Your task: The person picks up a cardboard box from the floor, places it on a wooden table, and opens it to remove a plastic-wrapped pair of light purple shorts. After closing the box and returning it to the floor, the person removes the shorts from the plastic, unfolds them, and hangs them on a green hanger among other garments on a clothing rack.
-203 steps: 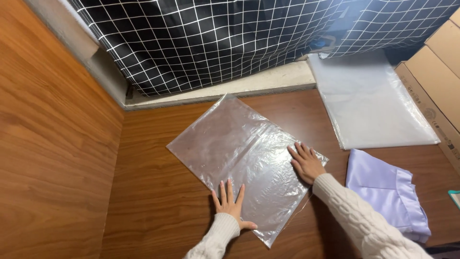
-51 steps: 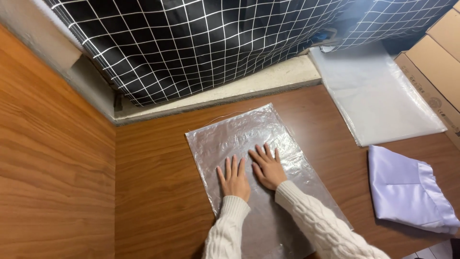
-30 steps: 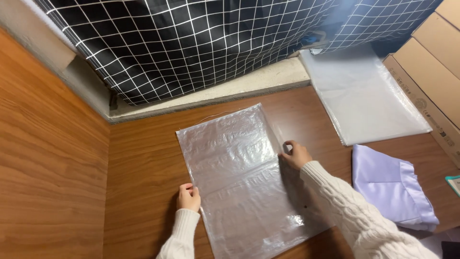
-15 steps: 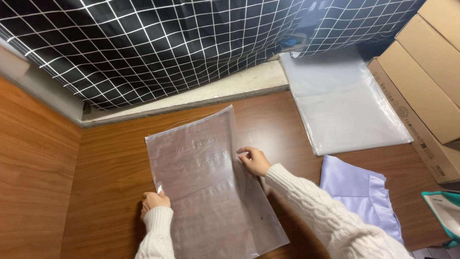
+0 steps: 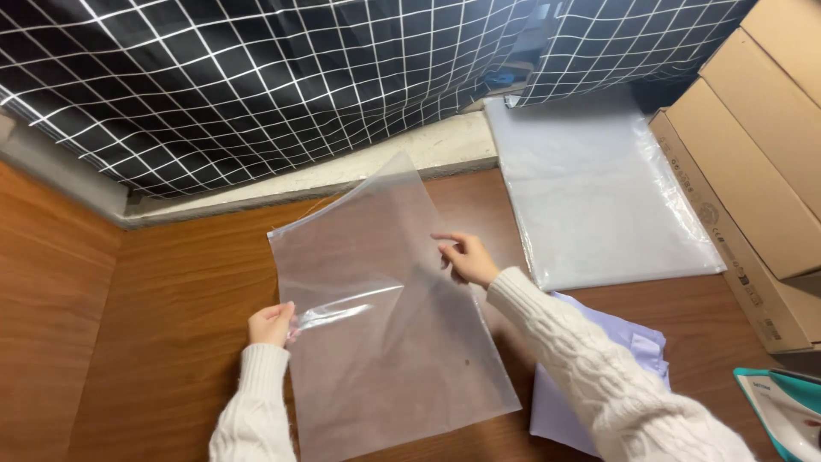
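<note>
A large clear plastic bag [image 5: 385, 299] is lifted off the wooden table [image 5: 180, 282], its far end raised toward the wall. My left hand [image 5: 272, 323] pinches the bag's left edge, where the film creases. My right hand [image 5: 466, 257] grips the right edge, fingers pointing left across the plastic. Both arms are in white knitted sleeves. A folded pale lilac garment [image 5: 629, 359] lies on the table to the right, partly hidden under my right forearm.
A stack of clear plastic bags [image 5: 599, 197] lies at the back right. Brown cardboard boxes [image 5: 761, 162] stand along the right edge. A black cloth with a white grid [image 5: 299, 77] hangs at the back. A teal and white object [image 5: 782, 411] shows at the bottom right corner.
The bag lay flat under both palms, which smoothed it; my hands then moved out to its left and right edges and have now raised it off the table.
</note>
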